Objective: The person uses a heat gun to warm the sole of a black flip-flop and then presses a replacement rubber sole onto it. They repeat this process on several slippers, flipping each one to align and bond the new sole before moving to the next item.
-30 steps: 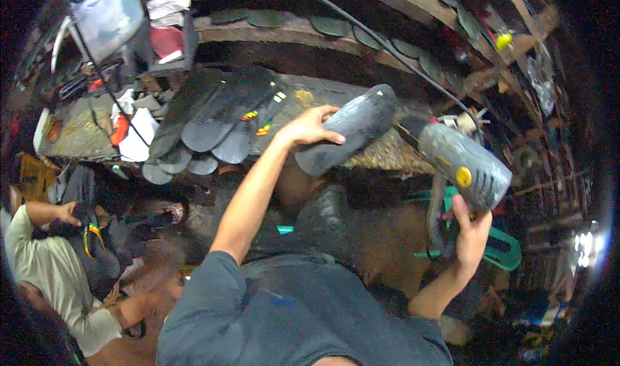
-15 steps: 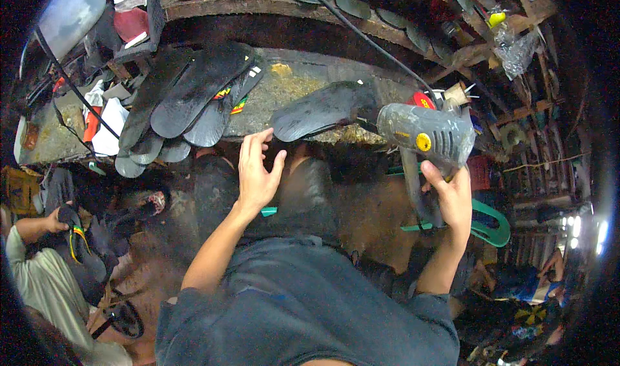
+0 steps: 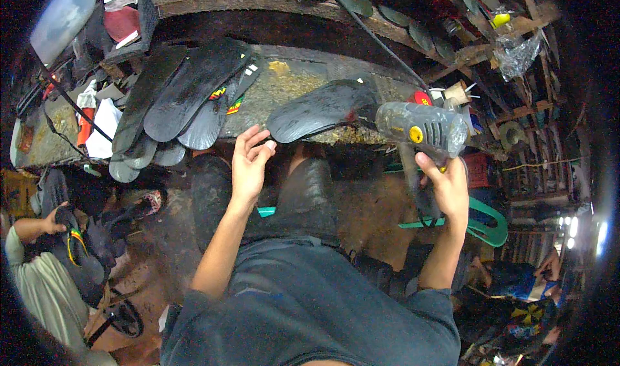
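My right hand (image 3: 445, 188) is wrapped round the handle of a grey heat gun (image 3: 429, 130) with a yellow round badge. Its nozzle points left at a black shoe sole (image 3: 320, 111) lying on the worn workbench (image 3: 284, 82). Beside the sole's left end is my left hand (image 3: 250, 166), fingers stretched and a little bent, gripping nothing. The fingertips are close to the sole's edge; whether they touch it I cannot tell. Farther left, several more black soles (image 3: 187, 101) overlap in a pile, some with red, yellow and green stripes.
White paper (image 3: 112, 127) and an orange-red tube (image 3: 86, 121) lie at the bench's left. A dark cord (image 3: 381, 40) runs down to the bench. Below the heat gun is a green plastic piece (image 3: 487, 224). At lower left another person holds a dark slipper (image 3: 84, 250).
My left hand's thumb has drawn in toward the fingers, and the hand stays by the sole's left end. The heat gun has shifted slightly, its nozzle still at the sole's right end.
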A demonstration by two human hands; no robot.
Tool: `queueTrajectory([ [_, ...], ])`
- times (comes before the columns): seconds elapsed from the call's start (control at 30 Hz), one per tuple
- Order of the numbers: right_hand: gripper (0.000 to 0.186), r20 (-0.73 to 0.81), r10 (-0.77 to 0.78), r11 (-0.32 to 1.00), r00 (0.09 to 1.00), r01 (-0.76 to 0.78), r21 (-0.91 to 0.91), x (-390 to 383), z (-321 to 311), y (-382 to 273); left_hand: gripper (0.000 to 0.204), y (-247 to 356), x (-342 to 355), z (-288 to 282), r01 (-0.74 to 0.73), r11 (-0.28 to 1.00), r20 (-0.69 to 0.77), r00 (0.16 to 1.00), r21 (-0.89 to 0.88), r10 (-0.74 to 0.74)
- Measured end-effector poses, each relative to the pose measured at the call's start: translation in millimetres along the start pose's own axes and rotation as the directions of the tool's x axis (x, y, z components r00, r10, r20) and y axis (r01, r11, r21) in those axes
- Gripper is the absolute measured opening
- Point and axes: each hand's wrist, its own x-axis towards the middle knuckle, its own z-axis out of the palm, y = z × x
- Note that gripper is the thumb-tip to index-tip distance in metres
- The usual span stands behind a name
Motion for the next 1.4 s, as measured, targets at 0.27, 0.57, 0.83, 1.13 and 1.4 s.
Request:
queueTrajectory([
  [0.27, 0.051, -0.061, 0.013, 0.994, 0.998, -0.020, -0.108, 10.8, -6.0, 2.9, 0.060, 2.3, 7.7, 6.3, 0.014, 1.000, -0.058, 0.998, -0.016, -0.015],
  [0.57, 0.056, -0.120, -0.001, 0.990, 0.993, -0.016, -0.137, 32.8, -6.6, 17.9, 0.065, 3.4, 17.5, 20.3, -0.004, 0.999, -0.094, 0.996, 0.033, 0.007],
  [0.83, 0.053, -0.110, 0.017, 0.996, 0.994, -0.026, -0.084, 54.8, 7.8, 13.0, 0.059, 2.9, 20.9, 14.8, 0.062, 0.998, -0.052, 0.997, 0.016, -0.061],
  [1.13, 0.050, -0.060, -0.042, 0.998, 0.997, 0.044, 0.039, 63.7, 21.7, 4.1, 0.058, 5.6, 15.7, 19.9, 0.005, 0.999, -0.009, 1.000, 0.044, -0.005],
  [1.4, 0.039, 0.055, -0.093, 0.977, 0.994, 0.080, 0.199, 55.4, 32.9, -8.2, 0.050, 3.9, 15.1, 17.3, 0.096, 0.987, 0.027, 0.995, -0.126, -0.093],
])
